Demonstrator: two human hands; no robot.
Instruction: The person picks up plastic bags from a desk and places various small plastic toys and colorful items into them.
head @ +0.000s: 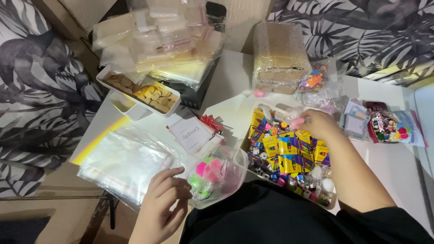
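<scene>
My left hand (pixel 163 199) holds the edge of a clear plastic bag (pixel 217 176) with pink and green small items inside, near the table's front edge. My right hand (pixel 316 124) reaches into a white tray (pixel 333 204) packed with yellow crayon boxes (pixel 289 151) and small toys. Its fingers pinch a small pink item (pixel 297 122) at the far side of the tray.
A pile of empty clear bags (pixel 124 160) lies left. A white divided tray of round wooden discs (pixel 149 96) sits behind it, under stacked zip bags (pixel 162 38). A bubble-wrapped box (pixel 279 56), white cards (pixel 192 134), a red bow (pixel 210 121) and candy packets (pixel 393 128) surround the tray.
</scene>
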